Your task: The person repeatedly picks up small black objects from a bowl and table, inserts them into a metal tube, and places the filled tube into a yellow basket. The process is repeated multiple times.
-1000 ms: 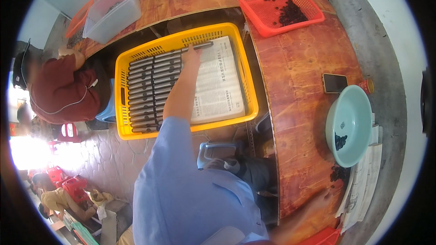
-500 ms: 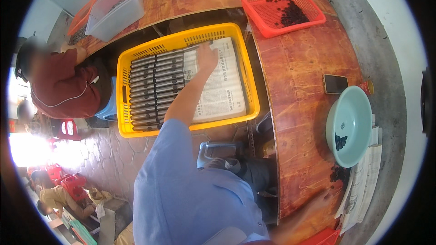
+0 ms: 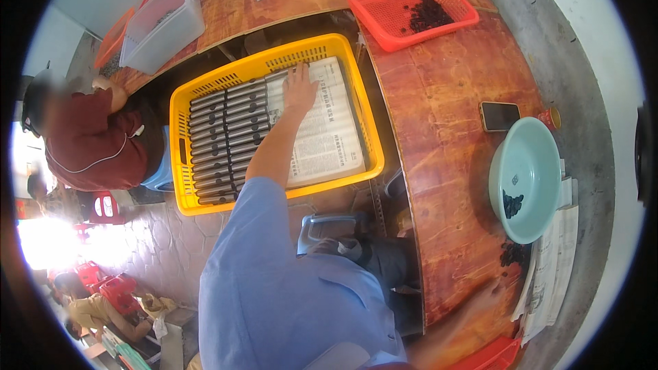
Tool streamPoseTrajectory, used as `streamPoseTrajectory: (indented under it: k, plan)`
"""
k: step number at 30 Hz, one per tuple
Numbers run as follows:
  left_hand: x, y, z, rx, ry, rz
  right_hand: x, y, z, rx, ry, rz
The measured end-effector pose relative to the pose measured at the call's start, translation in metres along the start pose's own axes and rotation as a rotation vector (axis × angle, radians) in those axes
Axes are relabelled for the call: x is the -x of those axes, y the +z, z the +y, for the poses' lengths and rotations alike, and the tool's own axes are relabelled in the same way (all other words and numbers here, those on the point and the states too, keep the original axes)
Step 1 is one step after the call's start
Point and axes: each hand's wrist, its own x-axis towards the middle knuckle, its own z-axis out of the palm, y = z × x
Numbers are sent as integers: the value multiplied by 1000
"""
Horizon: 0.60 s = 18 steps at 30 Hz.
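My left hand [image 3: 299, 92] reaches into a yellow plastic crate [image 3: 177, 106]. Its fingers are stretched and spread over a newspaper sheet [image 3: 329, 130], with the fingertips by the end of the farthest tube. Side by side in the crate's left part lie several dark grey tubes [image 3: 236, 113] with black pieces along them. My right hand [image 3: 488, 296], smeared by motion, is over the reddish wooden table at the lower right. A pile of small black parts [image 3: 514, 253] lies just beyond it. Whether its fingers hold anything does not show.
On the table [image 3: 445, 130] are a red basket [image 3: 384, 38] of black parts, a phone [image 3: 499, 116], a pale green basin [image 3: 531, 185] and folded newspapers [image 3: 555, 267]. A translucent bin [image 3: 161, 31] stands far left. A person in maroon [image 3: 96, 137] sits left of the crate.
The fingers of my left hand have spread out near the far tube. My right hand stays low over the table, blurred in both frames. The whole view has shifted slightly.
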Motion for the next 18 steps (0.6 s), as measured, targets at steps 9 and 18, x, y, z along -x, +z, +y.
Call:
streamPoseTrajectory:
  k: [9,18]
  plan:
    - [2,-15,5,-82,25,-38,11,4,-31,-18,-42,90]
    - [-12,0,22,131,313,-103,12,6,-42,-79,-40,64]
